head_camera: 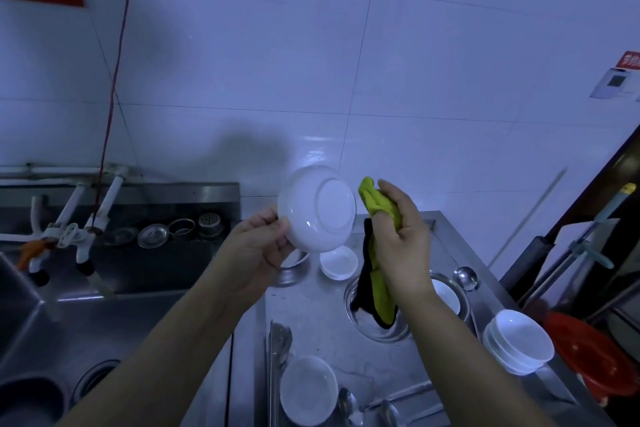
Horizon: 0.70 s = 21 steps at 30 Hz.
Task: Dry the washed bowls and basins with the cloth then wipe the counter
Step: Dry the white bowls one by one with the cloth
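Note:
My left hand (258,246) grips a white bowl (317,206) by its rim, held up over the counter with its underside facing me. Just right of the bowl, my right hand (403,239) is shut on a yellow-green cloth (379,211) with a black edge; the cloth hangs down below the hand and does not touch the bowl. On the steel counter (349,354) lie a small white bowl (338,263), a white bowl near the front edge (308,390), a stack of white bowls (518,341) at the right, and another white bowl (446,295) inside a steel basin.
A steel sink (114,329) with taps (85,236) lies to the left, with strainers and lids (162,234) on its back ledge. A ladle (465,277), spoons (349,406) and tongs (278,357) rest on the counter. A red basin (588,357) sits at the right edge.

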Tool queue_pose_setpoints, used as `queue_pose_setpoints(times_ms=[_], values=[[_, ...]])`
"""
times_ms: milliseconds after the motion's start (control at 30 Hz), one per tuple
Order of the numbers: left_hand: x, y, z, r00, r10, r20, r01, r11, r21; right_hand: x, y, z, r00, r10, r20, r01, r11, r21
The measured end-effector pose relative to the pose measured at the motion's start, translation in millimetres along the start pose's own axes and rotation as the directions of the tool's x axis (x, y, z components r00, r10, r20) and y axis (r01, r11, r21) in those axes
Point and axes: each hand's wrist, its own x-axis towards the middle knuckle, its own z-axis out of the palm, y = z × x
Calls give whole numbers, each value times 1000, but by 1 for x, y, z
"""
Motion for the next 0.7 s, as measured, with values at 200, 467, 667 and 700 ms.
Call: queue_pose_setpoints(times_ms=[200,467,667,700], values=[[0,-7,9,1000,-18,-3,18,1000,-15,-18,-10,18,890,-408,202,451,850,-271],[4,5,4,997,-51,-52,47,996,-82,-6,7,-11,721,-576,385,686,671,-281],[1,2,2,996,-83,-16,83,996,-28,6,-5,6,766,-563,311,642,695,-323],[1,2,0,997,-73,-18,73,997,-18,2,-6,11,764,-567,307,644,701,-308]])
